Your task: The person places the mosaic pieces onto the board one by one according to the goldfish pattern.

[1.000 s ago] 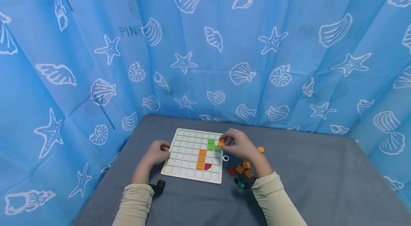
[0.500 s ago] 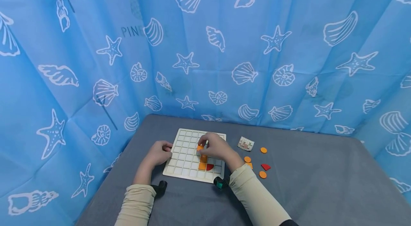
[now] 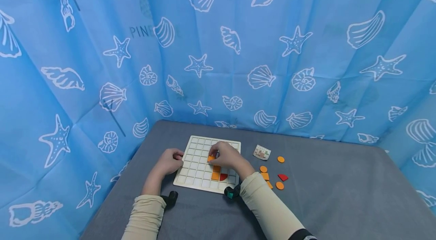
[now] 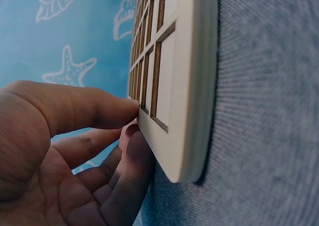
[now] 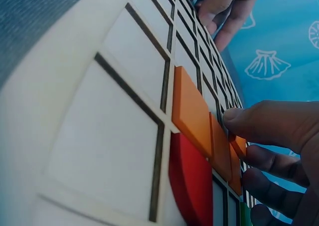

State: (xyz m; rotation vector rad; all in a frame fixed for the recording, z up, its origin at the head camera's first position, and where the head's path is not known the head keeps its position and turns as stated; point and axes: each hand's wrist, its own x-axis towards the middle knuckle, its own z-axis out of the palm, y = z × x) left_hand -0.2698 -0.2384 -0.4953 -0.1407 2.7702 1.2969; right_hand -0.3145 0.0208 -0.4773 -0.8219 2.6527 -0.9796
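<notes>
A pale wooden grid board lies on the grey table. My left hand holds its left edge, thumb on the rim and fingers at the side, as the left wrist view shows. Over the middle of the board, my right hand pinches an orange square tile between thumb and fingers, at the head of a column of orange tiles. A red quarter-circle tile sits beside the lowest orange one. Part of a green tile shows beneath the right fingers; the right hand hides the rest from the head view.
Right of the board lie a small pattern card, several orange discs, orange square tiles and a red quarter-circle piece. A blue shell-print curtain hangs behind the table.
My right hand has carried the orange tile leftward from the board's right edge to the top of the orange column, uncovering the card and loose pieces. The left hand stays at the left edge.
</notes>
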